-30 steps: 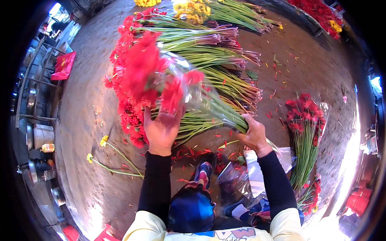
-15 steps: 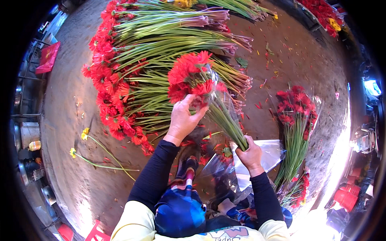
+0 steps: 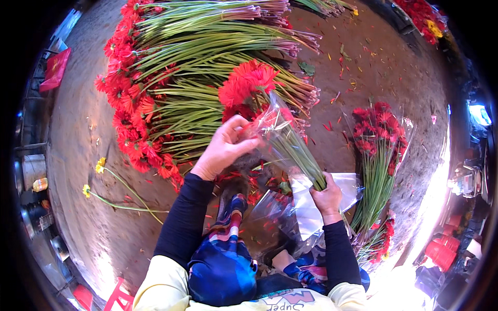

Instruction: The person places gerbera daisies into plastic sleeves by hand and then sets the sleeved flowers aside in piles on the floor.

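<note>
A bunch of red gerbera daisies is held slantwise in front of me, heads up and to the left. My right hand wraps round the lower part of its green stems. Clear plastic film covers the upper stems and reaches the flower heads. Just below the heads, my left hand has its fingers and thumb curled together on the edge of this plastic sleeve. Beneath my right forearm and hand lie flat clear plastic sleeves in a stack.
Long rows of red gerberas lie on the ground ahead, stems pointing right. Wrapped red bunches rest at my right. Two yellow gerberas lie at left. Red stools stand near the lower left edge; petals litter the ground.
My left hand has drawn back slightly from the flower heads, down and left, to the plastic's edge. The film now reaches higher round the bunch. My right hand keeps its grip on the stems.
</note>
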Demonstrator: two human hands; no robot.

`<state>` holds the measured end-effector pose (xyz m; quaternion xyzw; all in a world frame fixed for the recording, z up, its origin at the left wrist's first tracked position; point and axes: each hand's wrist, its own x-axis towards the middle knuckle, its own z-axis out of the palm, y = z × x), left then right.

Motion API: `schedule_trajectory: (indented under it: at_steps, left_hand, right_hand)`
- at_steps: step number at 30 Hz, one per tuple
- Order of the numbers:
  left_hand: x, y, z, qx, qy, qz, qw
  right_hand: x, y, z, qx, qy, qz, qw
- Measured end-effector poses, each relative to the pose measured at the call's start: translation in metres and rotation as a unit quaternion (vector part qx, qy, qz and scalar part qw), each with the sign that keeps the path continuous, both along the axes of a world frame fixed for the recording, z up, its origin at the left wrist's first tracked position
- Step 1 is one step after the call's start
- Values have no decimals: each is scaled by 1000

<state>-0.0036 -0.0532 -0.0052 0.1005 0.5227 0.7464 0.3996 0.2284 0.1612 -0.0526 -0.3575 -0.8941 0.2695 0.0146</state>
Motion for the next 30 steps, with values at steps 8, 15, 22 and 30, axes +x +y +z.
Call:
schedule_trajectory:
  at_steps: [8, 15, 22, 30]
  left_hand:
    - [-18, 0, 5, 30, 24, 80, 996]
    - [-21, -41, -21, 136, -73, 232, 960]
    - [-4, -37, 0, -189, -26, -28, 981]
    - [9, -7, 27, -83, 40, -56, 994]
  right_hand:
    - [14, 0, -9, 66, 95, 60, 992]
    - [24, 16, -14, 94, 92, 87, 988]
    - [35, 33, -15, 161, 110, 89, 977]
    - [43, 33, -20, 243, 111, 144, 953]
